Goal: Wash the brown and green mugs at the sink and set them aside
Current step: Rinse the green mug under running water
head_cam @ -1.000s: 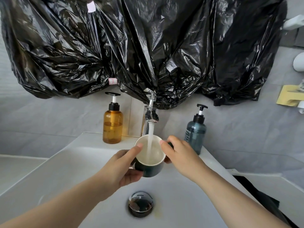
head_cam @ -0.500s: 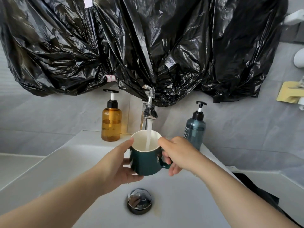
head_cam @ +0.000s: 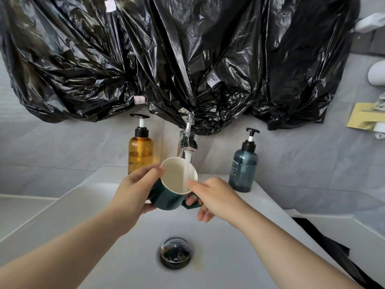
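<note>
The green mug (head_cam: 166, 197), cream-white inside, hangs tilted over the white sink (head_cam: 83, 205) with its mouth turned up toward the tap. Water runs from the chrome tap (head_cam: 187, 138) straight into it. My left hand (head_cam: 133, 192) grips the mug's left wall, thumb at the rim. My right hand (head_cam: 210, 197) holds the handle on the right, thumb on the rim and fingers curled through the loop. No brown mug is in view.
An amber pump bottle (head_cam: 140, 151) stands left of the tap and a blue-grey pump bottle (head_cam: 243, 165) right of it, both on the sink's back ledge. The chrome drain plug (head_cam: 175, 252) sits below the hands. Black plastic sheeting (head_cam: 187, 59) covers the wall above.
Both hands have tipped the mug, so its mouth now faces more toward me and to the left. The water keeps running into it.
</note>
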Demonstrator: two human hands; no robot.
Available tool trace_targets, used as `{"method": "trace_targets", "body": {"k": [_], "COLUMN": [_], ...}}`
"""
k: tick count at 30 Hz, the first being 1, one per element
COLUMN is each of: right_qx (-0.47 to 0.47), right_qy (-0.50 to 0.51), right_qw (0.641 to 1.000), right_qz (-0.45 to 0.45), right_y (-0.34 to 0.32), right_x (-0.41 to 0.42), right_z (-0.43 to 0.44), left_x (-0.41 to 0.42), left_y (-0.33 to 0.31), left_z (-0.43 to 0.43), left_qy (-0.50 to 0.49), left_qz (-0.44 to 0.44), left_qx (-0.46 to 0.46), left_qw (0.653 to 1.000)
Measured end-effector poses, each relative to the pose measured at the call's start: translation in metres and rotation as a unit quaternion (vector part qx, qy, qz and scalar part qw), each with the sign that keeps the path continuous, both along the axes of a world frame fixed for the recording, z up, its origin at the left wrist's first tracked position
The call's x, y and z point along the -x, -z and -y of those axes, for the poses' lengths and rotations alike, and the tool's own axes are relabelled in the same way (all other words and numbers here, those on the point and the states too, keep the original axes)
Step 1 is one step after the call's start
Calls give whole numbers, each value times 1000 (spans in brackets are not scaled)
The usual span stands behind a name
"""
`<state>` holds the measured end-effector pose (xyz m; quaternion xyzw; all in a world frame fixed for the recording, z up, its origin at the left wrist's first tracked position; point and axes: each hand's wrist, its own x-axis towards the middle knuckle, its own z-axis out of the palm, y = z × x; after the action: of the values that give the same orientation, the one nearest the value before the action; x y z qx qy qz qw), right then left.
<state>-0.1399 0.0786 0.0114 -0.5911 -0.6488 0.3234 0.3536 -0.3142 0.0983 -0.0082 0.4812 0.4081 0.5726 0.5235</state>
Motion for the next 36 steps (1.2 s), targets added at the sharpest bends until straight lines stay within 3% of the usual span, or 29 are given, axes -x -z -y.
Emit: {"method": "trace_targets", "body": {"k": [6,11,17,22,25,27,31,34,36], "right_qx": [-58,-20,-29,21,53,56,-31,-48,-41], "right_qy": [69,-28,12,42,22,2,-2,3,16], "right_qw": [996,999,999,992,986,991,999,997,999], "right_qz": [19,11,24,-120,-156,-120,33,62,19], "right_y": [-2,2,14,21,20,17,11,13,17], "right_x": [-5,-14,-11,-7,-6,-7,-9,-9,-10], "right_z": [-6,-5,-13,-18,-17,-15,-14,-12,-14], "left_x": [2,-3,-4,1,-4,-4,-4,-5,-2], "left_y": [-1,8,14,9,10,10,9,8,6], "left_z": [-2,1,-2,-2,0,-1,3,5,2], "left_qy": [-30,-30,-34,51,40,9,-1,4,18], "left_qz": [-17,-71,-133,-132,-116,-108,-148,-170,-161], "left_qx": [-18,-36,-51,36,48,34,2,6,14], "left_qw": [999,996,989,989,991,994,989,985,987]}}
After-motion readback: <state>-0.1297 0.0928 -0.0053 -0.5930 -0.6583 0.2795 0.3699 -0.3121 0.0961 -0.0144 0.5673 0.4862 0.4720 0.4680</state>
